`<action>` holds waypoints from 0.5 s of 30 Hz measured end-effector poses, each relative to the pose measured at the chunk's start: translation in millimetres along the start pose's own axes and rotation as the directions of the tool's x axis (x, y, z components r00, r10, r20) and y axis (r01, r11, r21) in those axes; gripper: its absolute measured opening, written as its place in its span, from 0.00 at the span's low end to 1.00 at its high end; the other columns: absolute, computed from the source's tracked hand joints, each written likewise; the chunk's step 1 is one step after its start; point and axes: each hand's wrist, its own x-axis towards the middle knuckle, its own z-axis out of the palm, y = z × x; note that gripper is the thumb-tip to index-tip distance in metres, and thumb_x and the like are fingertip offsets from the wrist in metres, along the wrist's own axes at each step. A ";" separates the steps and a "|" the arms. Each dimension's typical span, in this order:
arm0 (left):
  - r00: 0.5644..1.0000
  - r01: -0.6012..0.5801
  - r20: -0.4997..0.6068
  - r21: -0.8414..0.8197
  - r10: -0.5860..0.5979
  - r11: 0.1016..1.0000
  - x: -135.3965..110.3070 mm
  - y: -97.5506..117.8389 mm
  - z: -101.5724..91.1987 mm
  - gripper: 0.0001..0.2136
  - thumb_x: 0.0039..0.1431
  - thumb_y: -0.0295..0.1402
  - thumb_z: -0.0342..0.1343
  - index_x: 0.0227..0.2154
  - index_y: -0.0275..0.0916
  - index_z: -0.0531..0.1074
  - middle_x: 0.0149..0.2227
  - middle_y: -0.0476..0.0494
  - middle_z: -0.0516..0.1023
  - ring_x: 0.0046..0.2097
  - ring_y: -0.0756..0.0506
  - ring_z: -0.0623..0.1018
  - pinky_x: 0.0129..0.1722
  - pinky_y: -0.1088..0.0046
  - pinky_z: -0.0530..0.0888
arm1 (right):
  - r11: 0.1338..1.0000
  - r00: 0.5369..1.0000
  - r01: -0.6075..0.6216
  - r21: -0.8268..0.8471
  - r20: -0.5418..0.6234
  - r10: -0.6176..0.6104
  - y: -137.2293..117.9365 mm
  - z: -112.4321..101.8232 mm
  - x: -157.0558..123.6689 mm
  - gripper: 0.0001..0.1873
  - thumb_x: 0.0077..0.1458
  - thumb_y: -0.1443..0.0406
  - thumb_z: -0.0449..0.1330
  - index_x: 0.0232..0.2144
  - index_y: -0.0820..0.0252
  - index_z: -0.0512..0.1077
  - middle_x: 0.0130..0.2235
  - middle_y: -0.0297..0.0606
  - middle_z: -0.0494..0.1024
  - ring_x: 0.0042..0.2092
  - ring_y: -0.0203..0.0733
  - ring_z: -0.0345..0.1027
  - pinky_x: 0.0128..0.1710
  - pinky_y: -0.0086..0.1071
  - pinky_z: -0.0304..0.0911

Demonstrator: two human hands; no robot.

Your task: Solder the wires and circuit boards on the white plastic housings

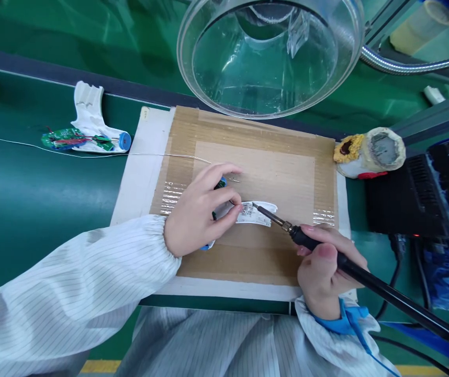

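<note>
My right hand (328, 267) grips a soldering iron (311, 238) by its black handle. The iron's tip meets a white curved plastic housing (258, 213) on the cardboard, just right of my left fingertips. My left hand (209, 204) lies over the housing's left part, thumb and index finger pinched at its inner face; what they pinch is too small to make out. Bits of green board and a blue round part (221, 183) peek out around this hand. A thin solder wire (185, 155) comes in from the left and passes by my left fingers.
Tape-edged cardboard (248, 267) covers a white board on the green bench. Another white housing (91, 112) with a green circuit board and wires lies at left. A clear round hood (269, 112) hangs above. At right stand a yellow sponge (349, 148), a pot and a black box (393, 196).
</note>
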 end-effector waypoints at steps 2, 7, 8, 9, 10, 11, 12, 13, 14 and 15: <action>1.000 0.003 0.003 0.003 -0.003 1.000 0.1 0.4 -0.2 0.09 0.75 0.27 0.58 0.37 0.39 0.79 0.65 0.31 0.78 0.68 0.34 0.78 0.69 0.48 0.76 | 1.000 1.000 -0.007 0.002 0.029 0.007 -0.5 -0.2 0.6 0.14 0.78 0.56 0.62 0.45 0.53 0.86 0.29 0.32 0.83 0.27 0.37 0.77 0.28 0.33 0.72; 1.000 0.007 0.012 -0.008 -0.007 1.000 0.4 1.2 -0.6 0.09 0.75 0.27 0.58 0.37 0.40 0.80 0.65 0.31 0.78 0.68 0.34 0.78 0.69 0.48 0.76 | 0.998 0.997 -0.066 0.017 0.028 0.065 1.4 3.3 -0.3 0.12 0.76 0.57 0.64 0.43 0.52 0.86 0.31 0.33 0.84 0.27 0.38 0.76 0.28 0.34 0.73; 1.000 0.008 0.013 -0.009 -0.008 1.000 0.4 1.2 -0.8 0.09 0.75 0.27 0.58 0.37 0.40 0.80 0.65 0.31 0.78 0.68 0.34 0.78 0.69 0.48 0.76 | 0.997 0.997 -0.072 0.016 -0.005 0.072 2.6 4.4 -0.8 0.13 0.76 0.56 0.64 0.42 0.52 0.87 0.30 0.33 0.84 0.25 0.37 0.75 0.26 0.34 0.71; 1.000 0.010 0.015 -0.009 -0.010 1.000 0.4 1.1 -0.9 0.09 0.75 0.27 0.58 0.37 0.40 0.79 0.65 0.31 0.78 0.68 0.34 0.78 0.69 0.47 0.75 | 0.997 0.996 -0.072 0.017 -0.056 0.073 3.8 5.6 -1.1 0.14 0.76 0.56 0.64 0.41 0.53 0.87 0.28 0.32 0.82 0.23 0.37 0.73 0.24 0.34 0.69; 1.000 0.011 0.015 -0.008 -0.011 1.000 0.3 1.0 -1.0 0.09 0.75 0.27 0.58 0.37 0.40 0.79 0.65 0.31 0.78 0.68 0.34 0.78 0.69 0.47 0.75 | 0.997 0.990 -0.067 0.027 -0.120 0.069 5.0 6.7 -1.0 0.16 0.77 0.54 0.63 0.40 0.53 0.87 0.26 0.31 0.80 0.21 0.36 0.70 0.21 0.33 0.66; 1.000 0.013 0.014 -0.008 -0.012 1.000 0.3 1.0 -1.0 0.09 0.75 0.27 0.58 0.36 0.40 0.79 0.65 0.31 0.78 0.68 0.34 0.78 0.69 0.47 0.75 | 0.997 0.982 -0.063 0.044 -0.178 0.070 5.9 7.9 -0.5 0.18 0.77 0.52 0.61 0.41 0.53 0.86 0.24 0.30 0.78 0.19 0.35 0.68 0.20 0.33 0.64; 1.000 0.012 0.014 -0.009 -0.012 1.000 0.3 1.1 -1.0 0.09 0.75 0.27 0.58 0.36 0.40 0.79 0.65 0.31 0.78 0.68 0.34 0.78 0.69 0.47 0.76 | 0.997 0.974 -0.063 0.051 -0.214 0.073 6.5 8.9 0.5 0.19 0.78 0.51 0.60 0.44 0.53 0.86 0.23 0.28 0.76 0.19 0.36 0.68 0.20 0.32 0.65; 1.000 0.014 0.014 -0.011 -0.014 1.000 0.4 1.2 -0.9 0.09 0.75 0.27 0.58 0.36 0.40 0.79 0.65 0.31 0.78 0.68 0.34 0.78 0.69 0.47 0.76 | 0.997 0.973 -0.073 0.038 -0.215 0.079 6.6 9.9 2.0 0.19 0.78 0.51 0.59 0.48 0.53 0.85 0.23 0.28 0.77 0.21 0.37 0.72 0.22 0.33 0.69; 1.000 0.016 0.016 -0.013 -0.016 1.000 0.4 1.4 -0.8 0.09 0.74 0.27 0.58 0.36 0.40 0.78 0.65 0.31 0.78 0.68 0.34 0.78 0.69 0.47 0.76 | 0.996 0.982 -0.087 0.006 -0.169 0.087 6.5 10.9 3.9 0.17 0.78 0.52 0.60 0.52 0.52 0.84 0.26 0.29 0.81 0.26 0.40 0.79 0.27 0.34 0.76; 1.000 0.020 0.018 -0.013 -0.020 1.000 0.4 1.7 -0.6 0.09 0.74 0.27 0.58 0.36 0.40 0.78 0.65 0.31 0.78 0.68 0.34 0.78 0.69 0.47 0.76 | 0.995 0.992 -0.095 -0.042 -0.083 0.091 6.2 12.0 6.0 0.15 0.77 0.54 0.62 0.56 0.52 0.82 0.32 0.32 0.86 0.33 0.43 0.85 0.35 0.37 0.82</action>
